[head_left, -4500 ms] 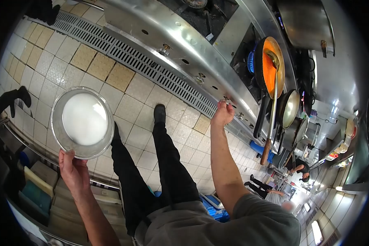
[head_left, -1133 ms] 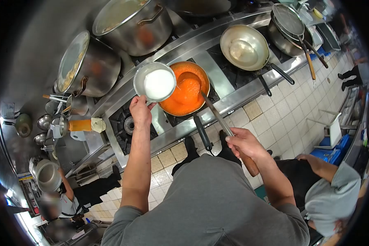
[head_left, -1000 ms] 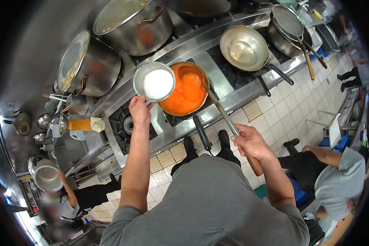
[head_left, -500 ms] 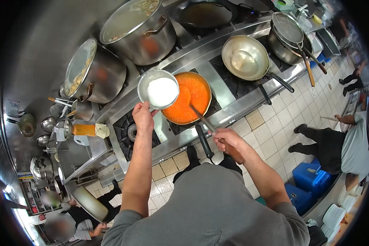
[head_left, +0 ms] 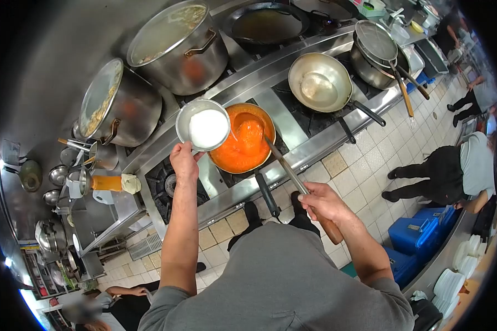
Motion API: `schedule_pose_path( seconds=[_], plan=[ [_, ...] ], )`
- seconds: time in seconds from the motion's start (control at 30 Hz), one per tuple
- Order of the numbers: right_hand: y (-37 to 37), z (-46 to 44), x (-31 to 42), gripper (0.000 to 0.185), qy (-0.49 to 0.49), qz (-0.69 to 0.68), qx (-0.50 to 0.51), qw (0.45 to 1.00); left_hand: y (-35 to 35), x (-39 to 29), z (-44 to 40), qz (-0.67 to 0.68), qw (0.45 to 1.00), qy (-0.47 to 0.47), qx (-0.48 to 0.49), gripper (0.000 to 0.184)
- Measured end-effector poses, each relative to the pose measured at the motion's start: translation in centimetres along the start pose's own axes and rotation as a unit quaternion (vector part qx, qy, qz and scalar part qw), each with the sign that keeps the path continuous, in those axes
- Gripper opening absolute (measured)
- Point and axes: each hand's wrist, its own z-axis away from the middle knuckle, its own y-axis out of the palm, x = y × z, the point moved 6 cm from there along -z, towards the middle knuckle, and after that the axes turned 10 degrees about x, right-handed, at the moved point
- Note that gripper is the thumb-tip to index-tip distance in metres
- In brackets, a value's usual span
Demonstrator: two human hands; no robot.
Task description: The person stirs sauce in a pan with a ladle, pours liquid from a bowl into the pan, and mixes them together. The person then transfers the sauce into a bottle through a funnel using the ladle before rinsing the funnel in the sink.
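Observation:
My left hand (head_left: pixel 184 160) is closed on the near rim of a metal bowl (head_left: pixel 183 122) with white contents (head_left: pixel 209 128). The bowl tilts over the left edge of a frying pan, and a thin white streak shows at its right lip. Orange sauce (head_left: pixel 234 160) fills the frying pan (head_left: pixel 263 165), which sits on a burner with its black handle (head_left: pixel 266 195) toward me. Wrapped round the wooden handle of a ladle (head_left: pixel 286 167) is my right hand (head_left: pixel 321 202). The ladle's head is down in the sauce, partly covered by it.
Two tall stockpots (head_left: pixel 176 66) stand at the back left of the stove. To the right are an empty-looking pan (head_left: pixel 320 83) and a pot (head_left: pixel 364 69) topped by a strainer (head_left: pixel 375 41). A co-worker (head_left: pixel 472 165) stands at right near blue bins (head_left: pixel 414 234); another person (head_left: pixel 127 303) is lower left.
The ladle has swept through the sauce, and my right hand has moved down and right. The bowl tips further, with a white streak now at its lip. The view has shifted slightly.

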Motion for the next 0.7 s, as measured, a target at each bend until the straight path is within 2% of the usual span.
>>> schedule_pose_path(
  seconds=[0.03, 0.17, 0.2, 0.23, 0.37, 0.4, 0.43, 0.47, 0.5, 0.53, 0.57, 0.6, 0.67, 0.7],
  plan=[
    [-0.1, 0.5, 0.4, 0.024, 0.000, 0.047, -0.014, 0.999, -0.1, 0.0, 0.1, -0.001, 1.000, 0.004, 0.005, 0.016],
    [-0.2, 0.1, 1.7, 0.024, -0.029, 0.146, -0.037, 0.988, -0.1, 0.1, -0.1, 0.001, 1.000, 0.009, 0.009, 0.015],
    [-0.9, -0.9, 2.0, 0.026, -0.158, 0.276, -0.095, 0.943, -0.2, 0.1, -0.1, 0.000, 1.000, 0.009, 0.008, 0.015],
    [-0.9, -1.4, 2.2, 0.028, -0.281, 0.395, -0.149, 0.862, -0.1, 0.0, -0.1, 0.001, 1.000, 0.010, 0.011, 0.015],
    [-1.8, -6.3, 0.4, 0.029, -0.223, 0.424, -0.172, 0.861, 0.1, -0.3, 0.2, -0.001, 1.000, 0.011, 0.017, 0.015],
    [-1.7, -7.7, -0.3, 0.028, -0.127, 0.304, -0.117, 0.937, 0.1, -0.2, 0.2, -0.001, 1.000, 0.011, 0.017, 0.015],
    [-1.4, -8.6, -1.4, 0.027, -0.027, 0.174, -0.058, 0.983, 0.2, -0.2, 0.0, 0.000, 1.000, 0.012, 0.017, 0.015],
    [-1.4, -10.0, -3.1, 0.024, -0.026, 0.086, -0.008, 0.996, 0.1, -0.2, 0.0, 0.000, 1.000, 0.012, 0.017, 0.015],
    [-1.1, -9.8, -3.2, 0.024, -0.026, 0.085, -0.007, 0.996, 0.2, -0.2, 0.1, -0.001, 1.000, 0.012, 0.017, 0.015],
    [-0.3, -9.4, -3.7, 0.024, -0.011, -0.059, 0.029, 0.998, 0.3, -0.3, 0.1, -0.002, 1.000, 0.013, 0.018, 0.014],
    [0.5, -9.1, -4.2, 0.024, 0.004, -0.203, 0.064, 0.977, 0.4, -0.3, 0.2, -0.002, 1.000, 0.014, 0.018, 0.014],
    [0.6, -8.7, -4.5, 0.024, 0.004, -0.203, 0.065, 0.977, 0.3, -0.2, 0.0, -0.003, 1.000, 0.014, 0.017, 0.014],
    [1.6, -7.5, -5.6, 0.033, 0.044, -0.418, 0.146, 0.895, 0.2, -0.1, -0.2, -0.004, 1.000, 0.017, 0.019, 0.014],
    [1.6, -6.8, -5.6, 0.033, 0.046, -0.418, 0.146, 0.895, 0.3, -0.2, -0.1, -0.003, 1.000, 0.016, 0.017, 0.014]
  ],
)
